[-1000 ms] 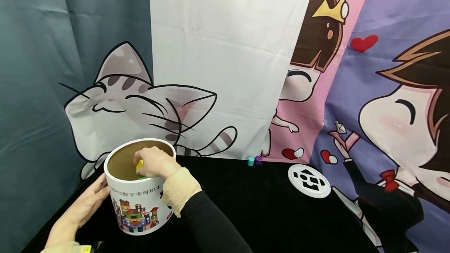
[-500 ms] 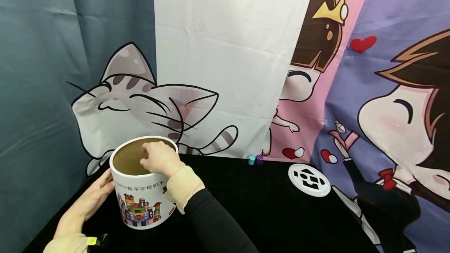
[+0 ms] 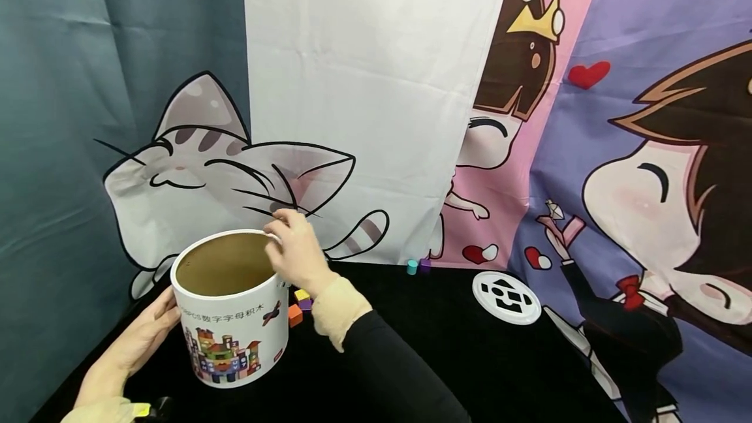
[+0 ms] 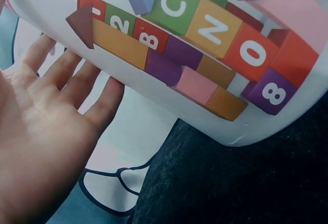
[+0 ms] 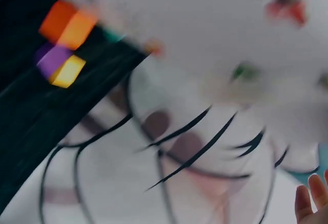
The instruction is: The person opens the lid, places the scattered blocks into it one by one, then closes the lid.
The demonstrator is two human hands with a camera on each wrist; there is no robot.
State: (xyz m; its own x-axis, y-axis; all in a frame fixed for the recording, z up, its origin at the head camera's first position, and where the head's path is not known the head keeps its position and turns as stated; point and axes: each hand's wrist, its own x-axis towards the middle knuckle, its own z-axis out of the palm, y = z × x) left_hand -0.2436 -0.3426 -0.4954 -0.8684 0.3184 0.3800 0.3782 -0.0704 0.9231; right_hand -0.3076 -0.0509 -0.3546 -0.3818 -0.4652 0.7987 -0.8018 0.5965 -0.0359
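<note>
A white bucket [image 3: 232, 318] printed with colourful letter blocks stands upright at the left on the black table, its open top showing a tan inner wall. Its bottom is hidden. Against the bucket's left side rests my left hand [image 3: 138, 344], and the left wrist view shows its fingers [image 4: 105, 103] stretched along the wall. My right hand [image 3: 299, 253] hovers by the right part of the rim, with no object visible in it. Just right of the bucket lie an orange block [image 3: 296, 315], a purple block [image 3: 305, 305] and a yellow block [image 3: 302, 295].
A teal block [image 3: 412, 267] and another purple block [image 3: 425, 265] sit at the table's back edge. Farther right lies a white lid [image 3: 490, 282] with shaped holes. Printed curtains [image 3: 376, 103] hang directly behind the table.
A second ago my right hand was inside the bucket with something yellow and green at its fingers. It has since risen out and moved right, uncovering the blocks beside the bucket.
</note>
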